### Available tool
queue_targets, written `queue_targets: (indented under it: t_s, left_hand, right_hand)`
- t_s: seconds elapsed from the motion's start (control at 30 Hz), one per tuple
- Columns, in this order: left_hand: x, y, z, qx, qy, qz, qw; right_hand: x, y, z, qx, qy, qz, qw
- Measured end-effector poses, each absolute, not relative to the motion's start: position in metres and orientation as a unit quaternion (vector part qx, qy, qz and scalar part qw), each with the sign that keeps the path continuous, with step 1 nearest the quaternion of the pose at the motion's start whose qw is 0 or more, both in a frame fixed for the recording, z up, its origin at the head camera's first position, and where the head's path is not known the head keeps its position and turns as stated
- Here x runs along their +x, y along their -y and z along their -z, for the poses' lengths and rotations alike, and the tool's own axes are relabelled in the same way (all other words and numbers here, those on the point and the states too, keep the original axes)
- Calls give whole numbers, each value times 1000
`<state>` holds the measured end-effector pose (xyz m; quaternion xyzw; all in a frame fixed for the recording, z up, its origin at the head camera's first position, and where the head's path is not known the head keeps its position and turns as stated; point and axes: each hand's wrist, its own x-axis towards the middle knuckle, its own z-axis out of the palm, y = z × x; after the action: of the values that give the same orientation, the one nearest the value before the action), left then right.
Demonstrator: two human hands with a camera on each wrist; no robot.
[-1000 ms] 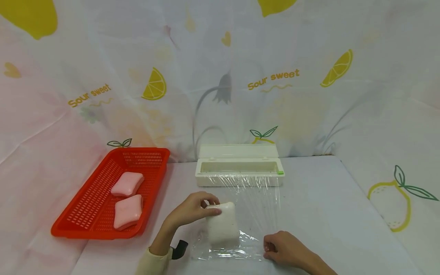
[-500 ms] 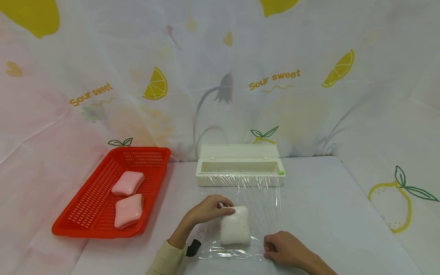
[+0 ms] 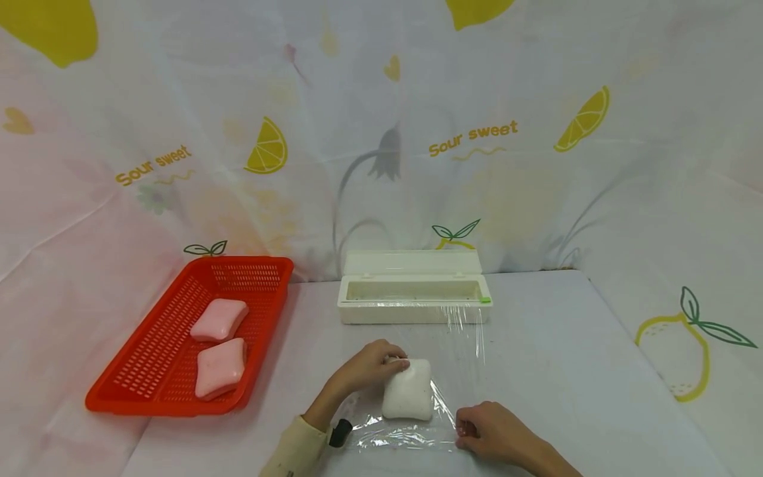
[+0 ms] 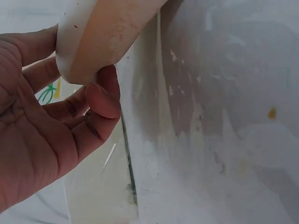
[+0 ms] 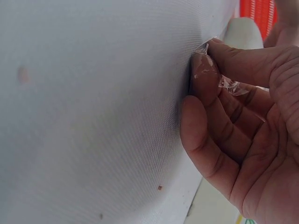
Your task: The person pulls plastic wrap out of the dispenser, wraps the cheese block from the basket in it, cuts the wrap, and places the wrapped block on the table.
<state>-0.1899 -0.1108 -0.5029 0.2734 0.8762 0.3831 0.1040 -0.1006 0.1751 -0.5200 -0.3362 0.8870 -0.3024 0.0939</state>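
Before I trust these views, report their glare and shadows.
Head: bright glare streaks the clear crinkled plastic film; left wrist: dim, with a tan-shaded side on the white pillow-shaped block; right wrist: shadow darkens the white tabletop beside the right-hand fingers.

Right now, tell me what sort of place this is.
Likely a makeshift tabletop workspace: a lemon-print backdrop, an open white box with clear film, and a red basket holding pink soap-like bars.

room: tabletop (image 3: pixel 566 358) right of right hand (image 3: pixel 497 434) | obstacles: clear film (image 3: pixel 411 437), white box (image 3: pixel 381 315) beyond, red basket (image 3: pixel 262 344) left — gap beneath film hard to judge
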Motion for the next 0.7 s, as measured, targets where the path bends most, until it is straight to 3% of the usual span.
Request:
queue_targets:
  t_s: [0.4, 0.7]
  left_hand:
    - [-168, 112, 498, 211, -939, -272, 11]
    - [-134, 152, 486, 237, -912, -333, 42]
  right_hand:
    - [-100, -174, 520, -340, -887, 301, 81]
    - [-99, -175, 519, -349, -884, 303, 72]
